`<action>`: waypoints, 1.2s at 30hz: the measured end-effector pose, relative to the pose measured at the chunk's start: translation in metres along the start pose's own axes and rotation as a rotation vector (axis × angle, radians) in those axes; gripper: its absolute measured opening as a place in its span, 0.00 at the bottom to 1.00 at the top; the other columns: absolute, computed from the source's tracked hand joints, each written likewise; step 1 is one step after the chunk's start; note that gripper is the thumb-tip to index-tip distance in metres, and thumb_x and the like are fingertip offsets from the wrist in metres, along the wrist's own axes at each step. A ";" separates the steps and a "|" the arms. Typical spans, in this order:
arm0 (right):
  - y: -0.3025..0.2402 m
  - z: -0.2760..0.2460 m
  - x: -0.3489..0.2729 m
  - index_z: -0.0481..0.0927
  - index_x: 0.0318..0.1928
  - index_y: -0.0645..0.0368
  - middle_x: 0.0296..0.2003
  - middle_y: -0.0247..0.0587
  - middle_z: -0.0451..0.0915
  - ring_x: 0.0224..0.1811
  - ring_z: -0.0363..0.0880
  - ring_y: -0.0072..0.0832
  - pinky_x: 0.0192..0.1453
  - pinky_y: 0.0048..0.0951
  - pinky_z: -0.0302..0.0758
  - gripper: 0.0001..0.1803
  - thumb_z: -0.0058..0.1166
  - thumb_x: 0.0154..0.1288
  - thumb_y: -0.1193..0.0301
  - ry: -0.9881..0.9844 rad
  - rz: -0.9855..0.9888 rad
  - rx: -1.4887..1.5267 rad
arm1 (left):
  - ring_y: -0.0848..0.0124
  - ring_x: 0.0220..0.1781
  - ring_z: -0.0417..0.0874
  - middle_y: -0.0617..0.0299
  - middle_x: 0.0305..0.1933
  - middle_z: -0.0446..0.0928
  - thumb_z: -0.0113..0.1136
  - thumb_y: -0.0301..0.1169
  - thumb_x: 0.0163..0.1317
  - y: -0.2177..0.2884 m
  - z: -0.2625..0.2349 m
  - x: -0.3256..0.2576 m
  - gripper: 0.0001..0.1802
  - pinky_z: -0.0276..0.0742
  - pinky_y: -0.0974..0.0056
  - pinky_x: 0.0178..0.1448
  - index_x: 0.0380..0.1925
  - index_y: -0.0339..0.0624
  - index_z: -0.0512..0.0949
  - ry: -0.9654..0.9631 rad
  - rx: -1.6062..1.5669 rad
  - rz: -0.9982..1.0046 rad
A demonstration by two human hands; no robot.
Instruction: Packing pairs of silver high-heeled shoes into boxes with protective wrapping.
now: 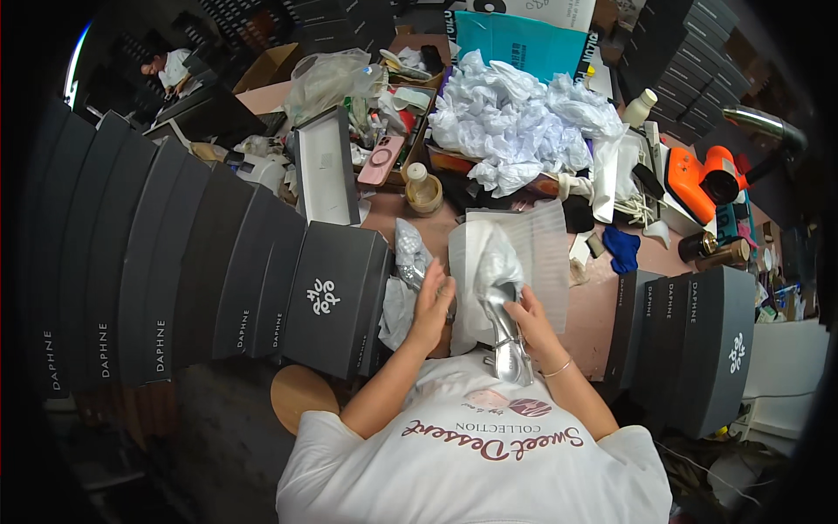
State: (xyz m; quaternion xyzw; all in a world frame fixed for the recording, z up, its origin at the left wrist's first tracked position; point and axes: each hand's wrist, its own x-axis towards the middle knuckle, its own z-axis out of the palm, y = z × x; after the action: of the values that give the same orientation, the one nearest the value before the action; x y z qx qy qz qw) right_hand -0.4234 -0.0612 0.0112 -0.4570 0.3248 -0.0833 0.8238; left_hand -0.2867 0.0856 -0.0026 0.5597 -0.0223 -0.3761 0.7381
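Near the front edge of the table, my right hand (536, 330) is closed round the side of a silver shoe (504, 336) with a strap. The shoe's toe end is covered in thin white wrapping (498, 255), and its other end points toward my body. White translucent packing sheets (547, 253) lie beneath it. My left hand (433, 301) is lifted to the left of the shoe, its fingers apart and slightly blurred, holding nothing. Just beyond that hand lies a second silver shoe (413, 277), partly wrapped in white, with crumpled white paper (397, 312) beside it.
Dark shoe boxes (336, 293) stand in rows at the left, and more boxes (717, 341) at the right. Crumpled tissue paper (519, 113) fills a box at the back. A pink phone (381, 160), a small bottle (422, 190) and an orange tool (691, 184) stand around the work spot.
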 end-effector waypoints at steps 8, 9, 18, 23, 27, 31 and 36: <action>0.131 -0.052 0.117 0.53 0.65 0.65 0.40 0.46 0.75 0.35 0.76 0.27 0.36 0.26 0.75 0.39 0.55 0.54 0.70 0.371 -0.334 -0.794 | 0.66 0.45 0.76 0.60 0.43 0.73 0.52 0.29 0.65 -0.093 -0.088 0.063 0.12 0.75 0.56 0.48 0.47 0.42 0.68 0.321 -0.040 -0.225; 0.139 -0.054 0.121 0.53 0.66 0.63 0.37 0.44 0.75 0.32 0.75 0.26 0.34 0.27 0.74 0.39 0.55 0.55 0.71 0.386 -0.364 -0.795 | 0.66 0.44 0.76 0.60 0.42 0.73 0.51 0.28 0.65 -0.101 -0.095 0.070 0.11 0.75 0.57 0.45 0.46 0.42 0.68 0.324 -0.024 -0.235; 0.082 -0.048 0.078 0.60 0.64 0.60 0.29 0.39 0.75 0.25 0.72 0.21 0.26 0.24 0.70 0.30 0.46 0.59 0.76 0.204 0.004 -0.210 | 0.73 0.41 0.76 0.63 0.39 0.73 0.42 0.27 0.67 -0.029 -0.053 0.017 0.12 0.73 0.67 0.45 0.48 0.39 0.68 0.253 -0.087 0.017; -0.013 -0.018 0.032 0.68 0.57 0.61 0.31 0.42 0.77 0.24 0.73 0.23 0.25 0.25 0.71 0.21 0.45 0.64 0.71 0.199 0.100 0.233 | 0.74 0.28 0.73 0.63 0.32 0.71 0.48 0.29 0.65 0.034 -0.024 -0.010 0.19 0.73 0.69 0.32 0.56 0.39 0.65 -0.037 -0.395 -0.171; 0.007 -0.040 0.036 0.71 0.49 0.65 0.32 0.43 0.75 0.21 0.70 0.29 0.22 0.30 0.66 0.20 0.45 0.66 0.61 -0.654 0.207 0.664 | 0.74 0.24 0.70 0.62 0.29 0.67 0.59 0.35 0.59 0.025 -0.006 -0.023 0.34 0.71 0.70 0.28 0.63 0.38 0.59 -0.610 -0.922 -0.476; 0.030 -0.008 0.008 0.70 0.50 0.63 0.33 0.42 0.72 0.19 0.69 0.28 0.19 0.29 0.65 0.20 0.37 0.69 0.61 -0.608 0.337 0.936 | 0.72 0.24 0.71 0.59 0.29 0.66 0.51 0.36 0.65 -0.002 0.026 -0.044 0.25 0.68 0.71 0.26 0.57 0.34 0.63 -0.803 -1.161 -0.557; 0.021 0.002 -0.018 0.69 0.55 0.55 0.28 0.38 0.71 0.14 0.67 0.22 0.11 0.21 0.60 0.19 0.42 0.69 0.60 -0.540 0.343 0.918 | 0.72 0.20 0.69 0.57 0.27 0.65 0.37 0.37 0.71 -0.004 0.027 -0.053 0.17 0.66 0.71 0.25 0.46 0.33 0.67 -0.700 -1.331 -0.854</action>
State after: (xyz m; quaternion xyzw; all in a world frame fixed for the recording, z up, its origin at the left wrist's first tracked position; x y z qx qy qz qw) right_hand -0.4401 -0.0400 0.0030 0.0029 0.1022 0.0390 0.9940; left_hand -0.3392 0.0939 0.0248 -0.1766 0.1888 -0.7069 0.6584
